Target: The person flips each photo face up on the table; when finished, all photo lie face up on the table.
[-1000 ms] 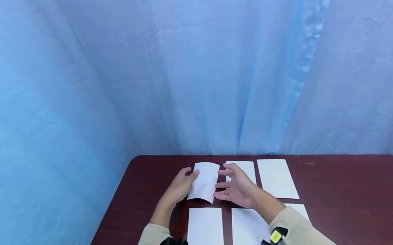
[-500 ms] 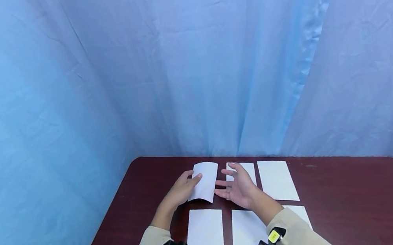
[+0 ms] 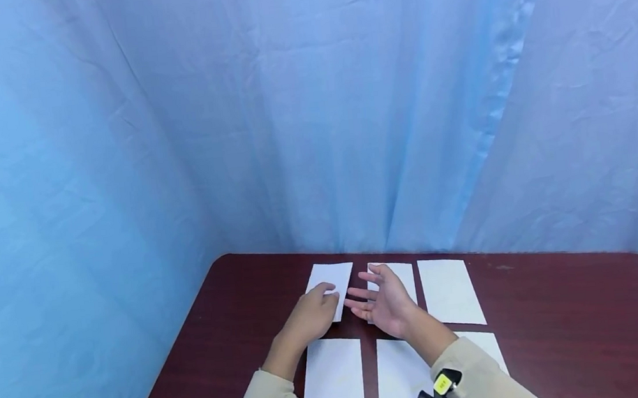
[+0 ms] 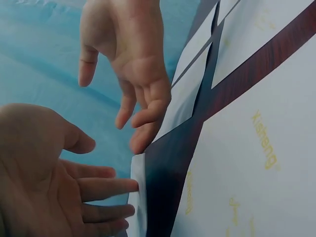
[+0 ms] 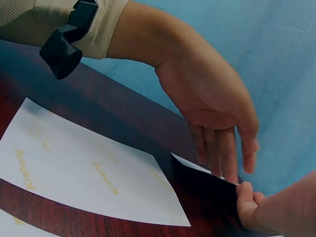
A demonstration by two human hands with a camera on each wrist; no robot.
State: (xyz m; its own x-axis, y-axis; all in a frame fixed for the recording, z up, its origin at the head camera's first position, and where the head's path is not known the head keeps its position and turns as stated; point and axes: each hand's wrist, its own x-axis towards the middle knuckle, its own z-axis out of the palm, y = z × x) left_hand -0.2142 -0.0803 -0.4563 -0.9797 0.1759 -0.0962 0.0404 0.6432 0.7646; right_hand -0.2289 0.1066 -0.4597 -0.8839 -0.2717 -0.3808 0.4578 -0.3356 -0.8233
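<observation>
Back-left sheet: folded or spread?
Spread, as far as it shows: in the head view the back-left sheet has no visible fold line. The left hand hides part; cannot tell there.

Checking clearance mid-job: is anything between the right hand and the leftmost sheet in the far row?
Nothing visible. The right hand is held just right of the sheet; whether it touches is unclear. The left hand covers the sheet's near-left part, so it isn't between them.

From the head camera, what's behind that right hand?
Behind the right hand is a white sheet on the dark table. Its upper right part shows; the hand hides much of the rest, so any printing there can't be seen.
</observation>
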